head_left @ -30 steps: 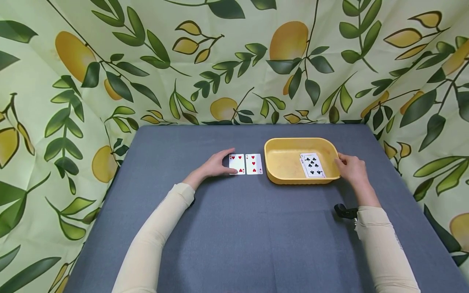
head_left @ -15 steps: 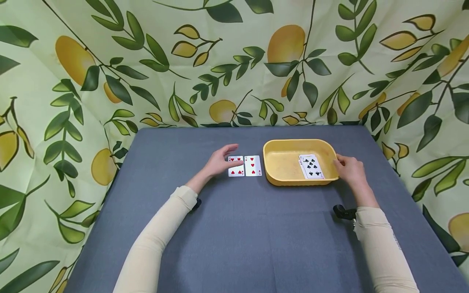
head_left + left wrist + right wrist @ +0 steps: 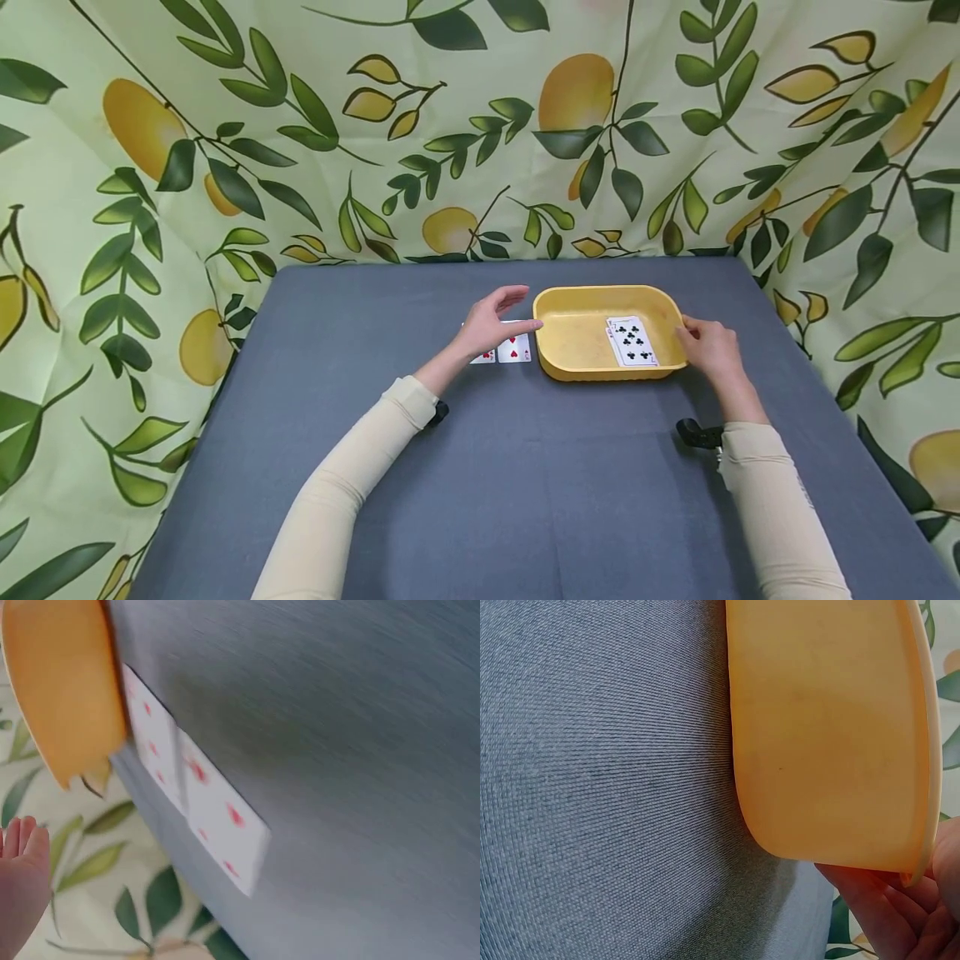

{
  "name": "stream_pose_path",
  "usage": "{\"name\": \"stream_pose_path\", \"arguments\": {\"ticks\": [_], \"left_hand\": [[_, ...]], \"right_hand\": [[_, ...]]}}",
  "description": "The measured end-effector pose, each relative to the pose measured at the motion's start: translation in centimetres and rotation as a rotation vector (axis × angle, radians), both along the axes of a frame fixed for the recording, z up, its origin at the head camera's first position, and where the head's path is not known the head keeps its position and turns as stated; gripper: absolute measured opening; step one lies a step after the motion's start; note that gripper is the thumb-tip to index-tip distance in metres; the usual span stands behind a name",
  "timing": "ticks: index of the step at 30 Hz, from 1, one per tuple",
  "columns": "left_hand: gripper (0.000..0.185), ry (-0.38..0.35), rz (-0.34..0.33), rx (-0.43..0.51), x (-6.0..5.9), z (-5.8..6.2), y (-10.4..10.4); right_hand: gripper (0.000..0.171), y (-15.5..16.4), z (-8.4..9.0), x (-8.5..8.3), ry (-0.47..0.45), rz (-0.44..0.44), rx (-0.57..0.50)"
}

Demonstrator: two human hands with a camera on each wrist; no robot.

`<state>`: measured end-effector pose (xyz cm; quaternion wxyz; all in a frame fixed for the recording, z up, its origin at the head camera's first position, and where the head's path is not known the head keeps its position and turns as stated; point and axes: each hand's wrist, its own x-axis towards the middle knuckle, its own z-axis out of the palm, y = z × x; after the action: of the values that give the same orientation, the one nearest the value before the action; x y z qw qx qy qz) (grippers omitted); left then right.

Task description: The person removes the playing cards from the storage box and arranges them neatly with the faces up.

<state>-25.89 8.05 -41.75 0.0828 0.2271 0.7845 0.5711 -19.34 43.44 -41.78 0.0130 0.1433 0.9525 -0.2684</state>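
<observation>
Two hearts playing cards lie face up side by side left of the tray: a three of hearts (image 3: 516,350) and another hearts card (image 3: 225,817). My left hand (image 3: 483,327) is over them in the head view, partly hiding both, fingers extended and thumb stretched to the tray's left rim. It holds nothing. In the yellow plastic tray (image 3: 573,337) a clubs card (image 3: 632,342) lies face up on at least one other card, toward the right side. My right hand (image 3: 710,346) grips the tray's right end, thumb at the rim and fingers (image 3: 877,907) beneath it.
A blue-grey cloth (image 3: 480,483) covers the table. Behind and beside it hangs a leaf-and-fruit patterned curtain (image 3: 300,208), close to the table's far edge. A black device (image 3: 700,433) sits at the right wrist.
My left hand has lifted off the left hearts card and moved right, over both cards to the tray's edge. The cards stay put; my right hand keeps its grip.
</observation>
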Motion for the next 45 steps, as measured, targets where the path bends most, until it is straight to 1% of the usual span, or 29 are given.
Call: {"name": "stream_pose_path", "arguments": {"ticks": [3,9,13,17,20,24,29,32,38,42,45], "left_hand": [[0.064,0.012,-0.024,-0.014,0.1,0.4,1.9],[0.064,0.046,-0.067,-0.039,0.4,0.8,5.2],[0.067,0.068,-0.087,-0.084,0.2,1.0,7.0],[0.069,0.081,-0.114,-0.145,-0.2,1.0,8.2],[0.069,0.101,-0.128,-0.218,-0.5,0.7,9.1],[0.071,0.132,-0.154,-0.336,-0.8,-0.1,10.5],[0.076,0.194,-0.239,-0.446,-0.8,-1.0,12.7],[0.077,0.237,-0.277,-0.502,-0.8,-1.4,14.0],[0.077,0.276,-0.318,-0.578,-0.8,-2.1,15.9],[0.079,0.283,-0.348,-0.629,-0.6,-2.6,16.5],[0.077,0.306,-0.375,-0.653,-0.4,-2.9,16.9]], "right_hand": [[0.050,0.1,0.0,0.1,0.000,0.007,0.007],[0.047,0.1,0.0,0.1,0.033,0.031,0.019],[0.046,0.0,0.0,0.0,0.049,0.029,0.010],[0.047,-0.2,0.0,-0.5,0.047,0.021,-0.004],[0.047,-0.4,0.2,-0.8,0.041,0.020,-0.011],[0.046,-0.4,0.2,-0.9,0.045,0.010,-0.010],[0.046,-0.3,0.1,-0.8,0.048,-0.003,-0.010],[0.046,-0.3,0.1,-0.7,0.050,-0.006,-0.021],[0.045,-0.1,-0.1,-0.2,0.068,-0.010,-0.011],[0.044,0.0,-0.3,0.0,0.070,-0.005,-0.016],[0.044,0.2,-0.4,0.2,0.070,-0.006,-0.012]]}}
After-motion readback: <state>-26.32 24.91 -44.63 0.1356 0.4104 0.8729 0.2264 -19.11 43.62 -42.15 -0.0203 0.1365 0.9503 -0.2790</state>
